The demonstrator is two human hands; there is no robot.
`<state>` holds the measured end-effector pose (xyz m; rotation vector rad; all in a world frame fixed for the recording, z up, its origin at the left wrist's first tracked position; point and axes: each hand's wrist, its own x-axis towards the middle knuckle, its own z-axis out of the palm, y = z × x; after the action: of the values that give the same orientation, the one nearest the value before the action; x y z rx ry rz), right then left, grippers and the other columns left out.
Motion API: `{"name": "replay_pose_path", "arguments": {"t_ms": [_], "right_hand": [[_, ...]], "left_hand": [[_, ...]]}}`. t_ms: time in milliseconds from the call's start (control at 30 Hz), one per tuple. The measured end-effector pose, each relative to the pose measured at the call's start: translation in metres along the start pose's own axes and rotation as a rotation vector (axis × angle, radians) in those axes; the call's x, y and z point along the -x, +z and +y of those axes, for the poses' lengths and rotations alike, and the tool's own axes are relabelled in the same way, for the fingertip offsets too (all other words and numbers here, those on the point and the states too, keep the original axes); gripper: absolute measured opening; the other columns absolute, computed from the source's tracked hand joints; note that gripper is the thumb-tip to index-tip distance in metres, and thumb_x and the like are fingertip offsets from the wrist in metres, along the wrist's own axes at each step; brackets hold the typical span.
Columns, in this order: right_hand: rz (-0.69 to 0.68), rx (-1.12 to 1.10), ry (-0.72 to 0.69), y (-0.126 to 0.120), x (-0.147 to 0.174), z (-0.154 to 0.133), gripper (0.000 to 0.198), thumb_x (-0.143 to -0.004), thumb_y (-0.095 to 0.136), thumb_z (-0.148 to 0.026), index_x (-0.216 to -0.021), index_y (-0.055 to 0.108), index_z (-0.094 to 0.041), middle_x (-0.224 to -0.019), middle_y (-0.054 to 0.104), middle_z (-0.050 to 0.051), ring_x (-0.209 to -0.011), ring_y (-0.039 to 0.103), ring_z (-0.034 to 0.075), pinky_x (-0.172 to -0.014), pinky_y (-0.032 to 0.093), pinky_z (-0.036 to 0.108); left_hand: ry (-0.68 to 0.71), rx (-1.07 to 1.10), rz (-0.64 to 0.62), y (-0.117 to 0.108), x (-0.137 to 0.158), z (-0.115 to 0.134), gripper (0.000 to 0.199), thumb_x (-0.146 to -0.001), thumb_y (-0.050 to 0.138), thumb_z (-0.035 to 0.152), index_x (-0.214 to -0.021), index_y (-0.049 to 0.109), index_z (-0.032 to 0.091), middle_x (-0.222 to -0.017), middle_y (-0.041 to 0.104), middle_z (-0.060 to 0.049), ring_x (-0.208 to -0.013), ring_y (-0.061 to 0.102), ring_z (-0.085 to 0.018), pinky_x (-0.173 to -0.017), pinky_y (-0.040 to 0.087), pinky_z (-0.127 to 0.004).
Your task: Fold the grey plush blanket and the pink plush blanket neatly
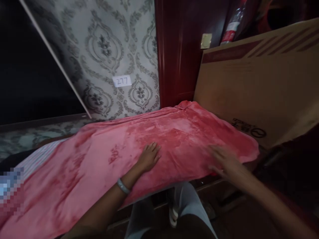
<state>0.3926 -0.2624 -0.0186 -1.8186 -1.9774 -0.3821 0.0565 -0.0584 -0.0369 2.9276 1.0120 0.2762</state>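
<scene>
1. I see a cardboard box (259, 86) leaning right of the pink blanket (104, 166), just beside its far end.
2. Blanket runs lower-left to upper-right.
3. Left hand (149, 156) flat and open on it; right hand (225, 161) open, blurred, at its edge.

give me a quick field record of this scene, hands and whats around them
left hand: left hand flat, palm down on the pink blanket
right hand: right hand blurred, open, fingers spread on the blanket near its right end
wrist: pale bracelet on the left wrist
blanket: spread out, plush, with darker brushed patches
behind: patterned wallpaper with a label reading 277
right side: cardboard box leaning beside a dark red door frame
top right: bottle with red label
</scene>
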Motion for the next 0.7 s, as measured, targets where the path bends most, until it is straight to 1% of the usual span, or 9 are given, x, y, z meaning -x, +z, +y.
{"name": "replay_pose_path", "arguments": {"t_ms": [67, 100, 167, 233, 333, 467, 533, 600, 700], "right_hand": [[-0.154, -0.105, -0.12, 0.052, -0.045, -0.04, 0.061, -0.098, 0.044, -0.048, -0.152, 0.046, -0.02, -0.155, 0.048, 0.015, -0.143, 0.045, 0.031, -0.115, 0.041, 0.053], [-0.195, -0.133, -0.142, 0.071, -0.064, -0.059, 0.061, -0.099, 0.043, -0.045, -0.155, 0.042, -0.022, -0.159, 0.044, 0.013, -0.147, 0.039, 0.031, -0.117, 0.037, 0.054], [-0.246, -0.149, -0.107, 0.097, -0.092, -0.086, 0.061, -0.1, 0.039, -0.045, -0.158, 0.037, -0.026, -0.163, 0.037, 0.011, -0.152, 0.03, 0.031, -0.119, 0.03, 0.059], [-0.303, -0.139, -0.051, 0.111, -0.108, -0.098, 0.061, -0.101, 0.035, -0.049, -0.159, 0.035, -0.028, -0.165, 0.033, 0.01, -0.153, 0.025, 0.031, -0.12, 0.025, 0.062], [-0.367, -0.117, -0.028, 0.119, -0.111, -0.096, 0.063, -0.101, 0.03, -0.053, -0.159, 0.033, -0.029, -0.168, 0.027, 0.007, -0.155, 0.021, 0.03, -0.122, 0.022, 0.06], [-0.368, -0.12, -0.042, 0.127, -0.103, -0.085, 0.066, -0.1, 0.025, -0.054, -0.16, 0.033, -0.028, -0.167, 0.027, 0.006, -0.154, 0.022, 0.03, -0.122, 0.022, 0.059], [-0.353, -0.126, -0.037, 0.136, -0.099, -0.081, 0.068, -0.099, 0.024, -0.056, -0.16, 0.034, -0.026, -0.167, 0.029, 0.007, -0.154, 0.024, 0.031, -0.122, 0.023, 0.058], [-0.315, -0.132, -0.053, 0.148, -0.097, -0.077, 0.071, -0.097, 0.023, -0.058, -0.159, 0.036, -0.026, -0.166, 0.032, 0.007, -0.153, 0.025, 0.032, -0.121, 0.025, 0.059], [-0.247, -0.145, -0.101, 0.165, -0.096, -0.07, 0.072, -0.095, 0.024, -0.061, -0.156, 0.041, -0.027, -0.162, 0.04, 0.009, -0.15, 0.032, 0.034, -0.118, 0.031, 0.061]], "left_hand": [[-0.027, 0.003, -0.006, -0.002, 0.002, 0.004, 0.055, -0.104, 0.036, 0.045, -0.153, 0.043, 0.022, -0.162, 0.039, -0.014, -0.151, 0.033, -0.029, -0.124, 0.024, -0.054], [-0.043, -0.001, -0.013, -0.004, 0.004, 0.005, 0.056, -0.103, 0.038, 0.046, -0.154, 0.041, 0.023, -0.163, 0.037, -0.013, -0.152, 0.031, -0.029, -0.124, 0.023, -0.056], [-0.086, -0.021, -0.031, -0.007, 0.012, 0.002, 0.058, -0.102, 0.039, 0.048, -0.156, 0.039, 0.024, -0.165, 0.033, -0.013, -0.153, 0.028, -0.031, -0.124, 0.021, -0.059], [-0.143, -0.051, -0.036, -0.01, 0.028, -0.005, 0.059, -0.102, 0.038, 0.05, -0.157, 0.037, 0.026, -0.166, 0.031, -0.012, -0.154, 0.025, -0.031, -0.123, 0.02, -0.061], [-0.286, -0.106, -0.046, -0.02, 0.066, -0.024, 0.059, -0.103, 0.036, 0.051, -0.157, 0.037, 0.029, -0.166, 0.03, -0.009, -0.155, 0.023, -0.031, -0.123, 0.019, -0.062], [-0.584, -0.188, -0.073, -0.038, 0.13, -0.048, 0.059, -0.103, 0.034, 0.048, -0.159, 0.033, 0.029, -0.168, 0.026, -0.007, -0.156, 0.019, -0.031, -0.123, 0.017, -0.063], [-0.712, -0.218, -0.082, -0.047, 0.159, -0.053, 0.059, -0.103, 0.033, 0.047, -0.159, 0.032, 0.029, -0.169, 0.024, -0.006, -0.156, 0.018, -0.031, -0.122, 0.018, -0.064], [-0.804, -0.242, -0.078, -0.052, 0.181, -0.053, 0.06, -0.103, 0.032, 0.046, -0.16, 0.031, 0.028, -0.169, 0.023, -0.005, -0.156, 0.017, -0.031, -0.123, 0.018, -0.064], [-0.913, -0.252, -0.038, -0.05, 0.196, -0.049, 0.062, -0.102, 0.032, 0.048, -0.159, 0.033, 0.025, -0.168, 0.024, -0.007, -0.156, 0.018, -0.032, -0.123, 0.018, -0.063]]}}
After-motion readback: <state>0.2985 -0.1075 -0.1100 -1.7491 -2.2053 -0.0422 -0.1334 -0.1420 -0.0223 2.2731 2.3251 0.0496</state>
